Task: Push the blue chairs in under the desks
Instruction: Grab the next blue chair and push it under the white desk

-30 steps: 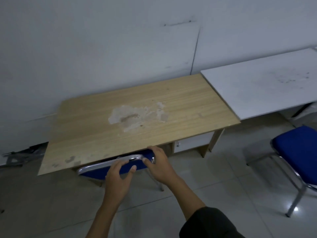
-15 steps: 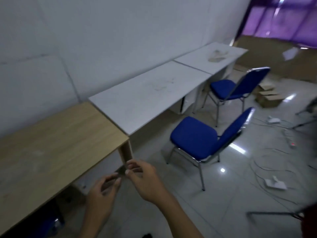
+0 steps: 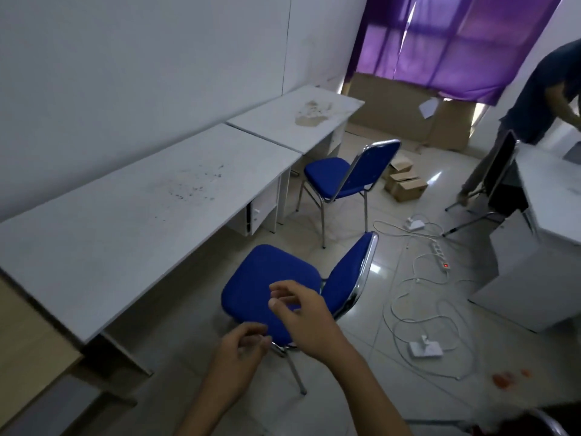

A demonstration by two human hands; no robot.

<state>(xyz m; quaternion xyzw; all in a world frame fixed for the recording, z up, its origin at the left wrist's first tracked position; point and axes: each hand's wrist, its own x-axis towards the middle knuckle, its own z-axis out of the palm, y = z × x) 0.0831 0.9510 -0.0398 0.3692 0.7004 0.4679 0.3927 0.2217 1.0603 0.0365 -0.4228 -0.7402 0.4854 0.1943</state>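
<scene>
At the far left edge sits a corner of a wooden bench (image 3: 28, 350). Next to it run two white benches: the near white bench (image 3: 141, 221) and the far white bench (image 3: 295, 118). My left hand (image 3: 242, 350) hovers empty, fingers loosely curled and apart. My right hand (image 3: 301, 313) hangs over the near blue chair (image 3: 251, 287), fingers spread, gripping nothing. Two blue chairs stand out on the floor; the far blue chair (image 3: 333, 177) is beside the far white bench. I can read no writing.
</scene>
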